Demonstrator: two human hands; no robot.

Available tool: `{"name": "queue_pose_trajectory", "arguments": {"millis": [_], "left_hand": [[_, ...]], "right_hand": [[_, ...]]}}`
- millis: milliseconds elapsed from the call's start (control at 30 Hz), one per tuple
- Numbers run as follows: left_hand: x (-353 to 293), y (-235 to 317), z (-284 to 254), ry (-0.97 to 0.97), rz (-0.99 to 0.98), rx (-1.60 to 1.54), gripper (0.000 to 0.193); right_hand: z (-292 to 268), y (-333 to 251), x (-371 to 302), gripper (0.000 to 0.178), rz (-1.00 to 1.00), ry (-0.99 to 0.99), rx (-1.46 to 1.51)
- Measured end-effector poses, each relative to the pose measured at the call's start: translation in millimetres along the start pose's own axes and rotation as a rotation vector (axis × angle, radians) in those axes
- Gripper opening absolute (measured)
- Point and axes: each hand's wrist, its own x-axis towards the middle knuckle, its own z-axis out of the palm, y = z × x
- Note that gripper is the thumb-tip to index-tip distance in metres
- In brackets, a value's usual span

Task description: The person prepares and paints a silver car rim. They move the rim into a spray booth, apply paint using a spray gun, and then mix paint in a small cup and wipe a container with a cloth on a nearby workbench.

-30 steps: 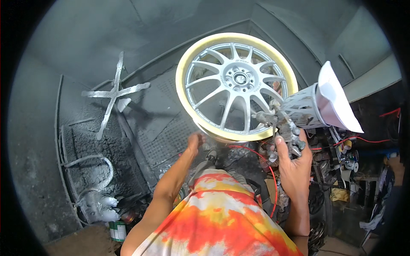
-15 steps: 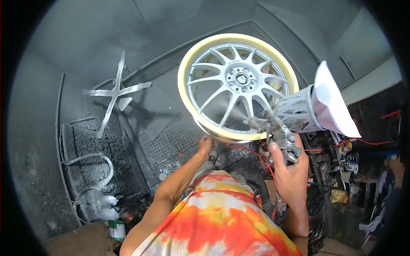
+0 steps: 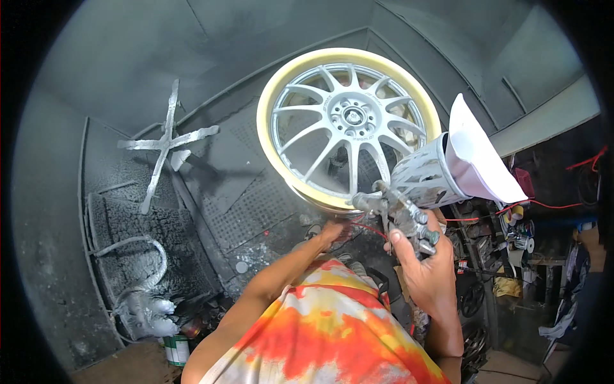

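Note:
My right hand [image 3: 425, 269] is closed round a paint-smeared spray gun [image 3: 400, 214]. On the gun sits a grey-streaked paint cup [image 3: 423, 173], and a white flared sheet or liner [image 3: 476, 157] sticks out of its open end. The gun's nozzle is by the lower right edge of a silver multi-spoke car wheel [image 3: 353, 153] with pale yellow covering round its rim. My left hand [image 3: 336, 233], fingers curled, is just below the wheel's near edge, beside a red hose [image 3: 368, 227]. Whether it grips anything is hidden.
A silver-coated cross-shaped stand [image 3: 167, 142] rises at the left. Below it are a crusted dark panel [image 3: 137, 221], a bent pipe [image 3: 160, 256] and a green can [image 3: 177, 351]. Cluttered shelves [image 3: 511, 256] line the right side, and grey walls surround the wheel.
Spray mist at the nozzle is gone from sight. The wheel has turned anticlockwise, judging by its lettering. My left hand has shifted right and down; the gun has moved slightly toward me.

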Motion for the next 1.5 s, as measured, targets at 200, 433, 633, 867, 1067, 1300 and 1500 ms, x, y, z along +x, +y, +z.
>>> {"name": "queue_pose_trajectory", "arguments": {"millis": [200,433,633,867,1067,1300,1500], "left_hand": [[-18.8,16.9,-69.2,0.051,-0.047,-0.063,0.021],[-27.2,30.7,-77.2,0.169,0.04,-0.276,0.033],[-17.5,39.0,-52.9,-0.011,0.03,-0.289,0.045],[-10.0,27.3,-22.8,-0.148,0.028,-0.278,0.051],[-2.7,23.8,-13.9,-0.169,-0.013,-0.305,0.054],[-11.4,30.0,-17.5,-0.179,-0.021,-0.358,0.055],[-18.9,37.0,-28.4,-0.128,-0.05,-0.246,0.056]], "right_hand": [[-2.4,0.8,-6.0,0.026,-0.013,0.004,0.022],[-16.8,3.6,-4.4,0.021,0.003,0.289,0.02],[-28.6,6.8,-8.2,0.016,0.006,0.438,-0.047],[-44.9,22.0,-2.7,0.013,0.066,0.558,-0.046],[-62.5,40.4,26.2,0.02,0.012,0.722,-0.121],[-53.0,25.3,42.3,0.02,-0.013,0.662,-0.095],[-43.4,8.0,44.2,0.016,-0.035,0.552,0.034]]}}
